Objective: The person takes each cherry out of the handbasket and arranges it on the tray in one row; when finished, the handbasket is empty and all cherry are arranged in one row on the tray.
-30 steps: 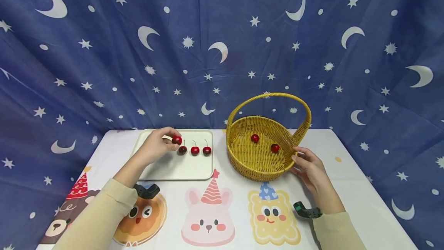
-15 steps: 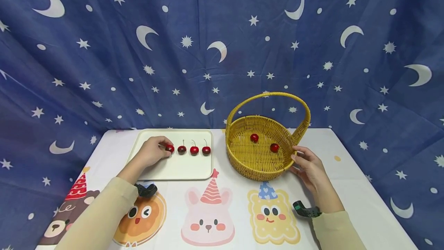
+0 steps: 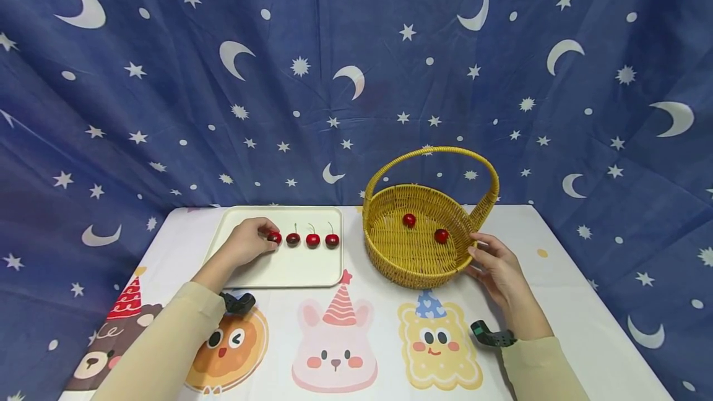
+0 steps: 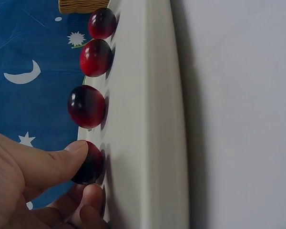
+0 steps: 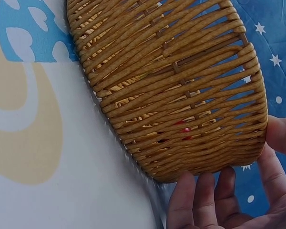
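My left hand (image 3: pixel 247 244) pinches a dark red cherry (image 3: pixel 275 237) between thumb and fingers at the left end of a row on the cream tray (image 3: pixel 284 274). In the left wrist view, that cherry (image 4: pixel 91 167) sits low against the tray's surface. Beside it stand three more cherries (image 3: pixel 312 241) with their stems up. My right hand (image 3: pixel 498 271) grips the right side of the yellow wicker basket (image 3: pixel 398 271), thumb at the rim and fingers against the outer wall. Two cherries (image 3: pixel 409 221) lie apart inside the basket; I see no stems on them.
A white tablecloth (image 3: pixel 334 351) with cartoon prints covers the table. The basket's arched handle (image 3: pixel 434 150) rises high above its bowl. Behind the table hangs a blue curtain (image 3: pixel 390 30) with moons and stars. Each wrist carries a small black device (image 3: pixel 239 304).
My left hand has lowered the cherry from above the row down to the tray's left part, then stayed nearly still there. My right hand and the basket hold their place.
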Motion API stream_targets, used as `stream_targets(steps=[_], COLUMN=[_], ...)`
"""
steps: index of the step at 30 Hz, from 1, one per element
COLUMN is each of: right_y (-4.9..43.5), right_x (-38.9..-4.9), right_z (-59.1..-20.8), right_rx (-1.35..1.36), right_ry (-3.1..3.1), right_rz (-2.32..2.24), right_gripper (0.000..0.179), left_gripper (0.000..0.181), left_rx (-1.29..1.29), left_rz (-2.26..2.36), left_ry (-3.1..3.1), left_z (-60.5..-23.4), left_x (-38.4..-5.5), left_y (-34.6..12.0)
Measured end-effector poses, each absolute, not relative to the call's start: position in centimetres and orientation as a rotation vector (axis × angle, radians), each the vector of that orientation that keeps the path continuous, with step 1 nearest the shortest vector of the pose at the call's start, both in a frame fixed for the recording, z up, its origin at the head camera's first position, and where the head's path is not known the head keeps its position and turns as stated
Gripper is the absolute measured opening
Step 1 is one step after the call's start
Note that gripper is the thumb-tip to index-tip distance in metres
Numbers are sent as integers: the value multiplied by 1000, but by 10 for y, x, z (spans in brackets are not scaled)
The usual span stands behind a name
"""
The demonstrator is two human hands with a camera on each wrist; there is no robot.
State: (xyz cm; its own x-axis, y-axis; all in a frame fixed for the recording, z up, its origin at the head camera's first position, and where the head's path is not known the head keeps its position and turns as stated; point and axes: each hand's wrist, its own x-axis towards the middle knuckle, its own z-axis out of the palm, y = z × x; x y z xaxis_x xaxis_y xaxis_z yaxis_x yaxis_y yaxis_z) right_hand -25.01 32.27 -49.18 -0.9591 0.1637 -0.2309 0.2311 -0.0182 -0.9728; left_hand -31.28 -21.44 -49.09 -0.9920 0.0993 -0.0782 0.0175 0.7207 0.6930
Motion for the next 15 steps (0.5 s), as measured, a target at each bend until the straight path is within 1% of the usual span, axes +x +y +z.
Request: stream_targets(steps=[10,15], right_y=[325,324], right_x=[-251,-250], right_z=[-491,-491], right_rx=[439,426], right_ry=[2173,2164], right_rz=[-2148,-2161], right_gripper=[48,44], left_gripper=[33,39], left_rx=[108,112], left_rz=[1117,1075], left_ry=[2808,2822], left_z=[-490,-484], left_x=[-312,-310], left_y=[-215,-215])
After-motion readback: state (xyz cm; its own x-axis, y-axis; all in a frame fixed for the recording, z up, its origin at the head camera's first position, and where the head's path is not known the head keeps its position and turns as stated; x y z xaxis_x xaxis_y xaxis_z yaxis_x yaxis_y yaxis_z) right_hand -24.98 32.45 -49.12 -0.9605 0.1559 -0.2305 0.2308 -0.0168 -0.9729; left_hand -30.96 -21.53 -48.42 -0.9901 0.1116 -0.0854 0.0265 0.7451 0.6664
